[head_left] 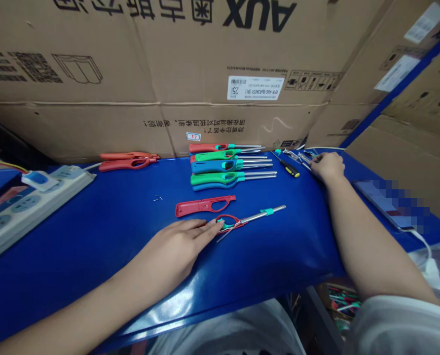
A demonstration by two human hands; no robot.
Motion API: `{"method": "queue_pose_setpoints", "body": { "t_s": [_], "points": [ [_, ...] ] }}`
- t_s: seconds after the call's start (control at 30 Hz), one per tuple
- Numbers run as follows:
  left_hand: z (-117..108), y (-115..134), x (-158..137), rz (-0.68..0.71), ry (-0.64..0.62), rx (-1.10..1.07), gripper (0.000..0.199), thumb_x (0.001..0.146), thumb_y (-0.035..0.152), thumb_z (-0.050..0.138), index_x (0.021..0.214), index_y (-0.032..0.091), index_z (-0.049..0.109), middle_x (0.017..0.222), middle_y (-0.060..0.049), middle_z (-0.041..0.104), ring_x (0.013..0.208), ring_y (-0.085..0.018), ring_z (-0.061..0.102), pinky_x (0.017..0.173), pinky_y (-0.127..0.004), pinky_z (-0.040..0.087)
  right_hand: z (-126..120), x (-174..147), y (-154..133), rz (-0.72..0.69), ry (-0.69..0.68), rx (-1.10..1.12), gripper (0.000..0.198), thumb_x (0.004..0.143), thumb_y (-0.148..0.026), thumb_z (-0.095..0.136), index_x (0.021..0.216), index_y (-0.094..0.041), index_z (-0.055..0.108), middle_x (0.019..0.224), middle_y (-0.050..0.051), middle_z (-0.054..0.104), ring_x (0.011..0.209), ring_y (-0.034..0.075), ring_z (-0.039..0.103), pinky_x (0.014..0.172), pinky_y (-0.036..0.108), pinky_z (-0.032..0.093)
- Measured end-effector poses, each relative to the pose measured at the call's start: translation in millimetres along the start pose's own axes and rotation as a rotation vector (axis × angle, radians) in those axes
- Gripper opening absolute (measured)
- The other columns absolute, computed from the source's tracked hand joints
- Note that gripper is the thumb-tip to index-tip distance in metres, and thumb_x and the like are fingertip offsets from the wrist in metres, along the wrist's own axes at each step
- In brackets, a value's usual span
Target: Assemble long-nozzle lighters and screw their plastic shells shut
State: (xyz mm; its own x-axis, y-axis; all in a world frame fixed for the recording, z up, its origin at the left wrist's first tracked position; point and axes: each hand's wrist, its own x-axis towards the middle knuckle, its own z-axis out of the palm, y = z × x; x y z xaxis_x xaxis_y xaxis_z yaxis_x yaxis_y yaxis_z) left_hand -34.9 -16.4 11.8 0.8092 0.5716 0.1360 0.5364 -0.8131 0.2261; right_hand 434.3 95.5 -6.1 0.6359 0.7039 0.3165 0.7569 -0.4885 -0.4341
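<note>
My left hand (177, 244) is closed over the handle of an opened red gas lighter (235, 219), fingertips at its teal trigger. Its metal tube (257, 216) points right, with a teal piece around it and a thin wire by the handle. Just behind lies a loose red handle half (194, 207), hollow side up. At the back right, my right hand (329, 166) has its fingers curled down at a small group of silver metal parts (304, 158); what lies between the fingertips is hidden. A black and yellow screwdriver (291, 169) rests left of that hand.
Several red, green and blue lighters (216, 166) lie stacked against the cardboard wall (161, 74). Red handle parts (127, 162) sit back left, near a power strip (31, 202). Small white pins (158, 198) lie on the blue table. A phone (385, 204) with a cable is at right.
</note>
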Motion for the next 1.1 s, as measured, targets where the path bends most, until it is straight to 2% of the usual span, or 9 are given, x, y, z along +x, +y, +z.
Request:
{"method": "queue_pose_setpoints", "body": {
  "t_s": [0.17, 0.3, 0.4, 0.5, 0.6, 0.7, 0.8, 0.97, 1.1],
  "points": [
    [3.3, 0.3, -0.2, -0.019, 0.062, -0.166, 0.057, 0.094, 0.008, 0.046, 0.148, 0.026, 0.051, 0.142, -0.005, 0.063, 0.124, -0.022, 0.066, 0.105, -0.039, 0.056, -15.6, -4.4, -10.0, 0.026, 0.026, 0.061, 0.037, 0.065, -0.011, 0.076, 0.047, -0.023, 0.046, 0.065, 0.0, 0.036, 0.081, 0.025, 0.045, 0.079, 0.046, 0.037],
    [1.4, 4.5, 4.1, -0.115, 0.198, -0.375, 0.046, 0.093, 0.019, 0.057, 0.139, 0.023, 0.061, 0.135, -0.007, 0.068, 0.122, -0.024, 0.067, 0.107, -0.042, 0.054, -36.5, -12.6, -35.7, -0.06, 0.088, 0.201, 0.024, 0.076, -0.016, 0.071, 0.059, -0.022, 0.055, 0.065, 0.002, 0.044, 0.075, 0.023, 0.048, 0.077, 0.043, 0.039],
    [2.1, 6.6, 9.6, -0.266, 0.312, -0.668, 0.039, 0.093, 0.027, 0.063, 0.131, 0.022, 0.067, 0.129, -0.007, 0.072, 0.117, -0.025, 0.07, 0.105, -0.043, 0.057, -43.3, -37.2, -69.3, -0.234, 0.05, 0.42, 0.007, 0.083, -0.024, 0.068, 0.079, -0.018, 0.067, 0.074, 0.006, 0.058, 0.068, 0.02, 0.052, 0.069, 0.037, 0.043],
    [4.6, 5.8, 14.6, -0.407, 0.36, -1.011, 0.045, 0.091, 0.032, 0.069, 0.134, 0.021, 0.064, 0.13, -0.008, 0.071, 0.12, -0.026, 0.068, 0.104, -0.046, 0.058, -39.4, -87.3, -107.1, -0.433, -0.067, 0.55, 0.014, 0.081, -0.033, 0.074, 0.087, -0.02, 0.07, 0.089, 0.005, 0.067, 0.078, 0.019, 0.06, 0.075, 0.034, 0.048],
    [4.4, 4.6, 17.5, -0.476, 0.413, -1.156, 0.052, 0.088, 0.033, 0.073, 0.137, 0.02, 0.062, 0.13, -0.008, 0.071, 0.121, -0.027, 0.067, 0.106, -0.049, 0.055, -33.0, -149.0, -135.9, -0.783, -0.36, 0.749, 0.011, 0.086, -0.032, 0.071, 0.088, -0.021, 0.07, 0.094, 0.005, 0.065, 0.087, 0.02, 0.061, 0.077, 0.034, 0.051],
    [1.6, 5.8, 18.1, -0.484, 0.479, -1.164, 0.035, 0.09, 0.031, 0.071, 0.123, 0.02, 0.072, 0.128, -0.006, 0.072, 0.123, -0.026, 0.066, 0.11, -0.046, 0.052, -29.4, -194.5, -147.9, -0.961, -0.585, 0.885, 0.007, 0.09, -0.027, 0.069, 0.092, -0.021, 0.068, 0.096, 0.005, 0.061, 0.088, 0.017, 0.061, 0.08, 0.033, 0.052],
    [0.2, 8.1, 17.0, -0.45, 0.521, -1.135, 0.018, 0.091, 0.029, 0.07, 0.103, 0.019, 0.08, 0.121, -0.004, 0.076, 0.116, -0.024, 0.071, 0.107, -0.038, 0.055, -28.0, -210.8, -147.2, -1.04, -0.665, 0.901, 0.006, 0.092, -0.024, 0.068, 0.095, -0.02, 0.067, 0.099, 0.005, 0.061, 0.091, 0.016, 0.062, 0.083, 0.032, 0.051],
    [4.2, 7.2, 12.1, -0.308, 0.636, -0.79, 0.014, 0.09, 0.021, 0.071, 0.101, 0.019, 0.08, 0.106, -0.004, 0.08, 0.098, -0.017, 0.074, 0.091, -0.025, 0.057, -31.7, -204.7, -141.7, -1.251, -0.56, 0.664, 0.006, 0.092, -0.019, 0.066, 0.098, -0.019, 0.064, 0.094, 0.003, 0.069, 0.091, 0.017, 0.062, 0.085, 0.035, 0.042],
    [7.9, 5.2, 9.0, -0.146, 0.646, -0.548, 0.018, 0.092, 0.015, 0.069, 0.109, 0.016, 0.076, 0.104, -0.006, 0.076, 0.095, -0.014, 0.07, 0.087, -0.021, 0.054, -38.1, -200.6, -140.5, -1.358, -0.447, 0.652, 0.009, 0.091, -0.015, 0.063, 0.1, -0.018, 0.064, 0.089, 0.002, 0.07, 0.083, 0.015, 0.061, 0.082, 0.035, 0.04]
  ]
}}
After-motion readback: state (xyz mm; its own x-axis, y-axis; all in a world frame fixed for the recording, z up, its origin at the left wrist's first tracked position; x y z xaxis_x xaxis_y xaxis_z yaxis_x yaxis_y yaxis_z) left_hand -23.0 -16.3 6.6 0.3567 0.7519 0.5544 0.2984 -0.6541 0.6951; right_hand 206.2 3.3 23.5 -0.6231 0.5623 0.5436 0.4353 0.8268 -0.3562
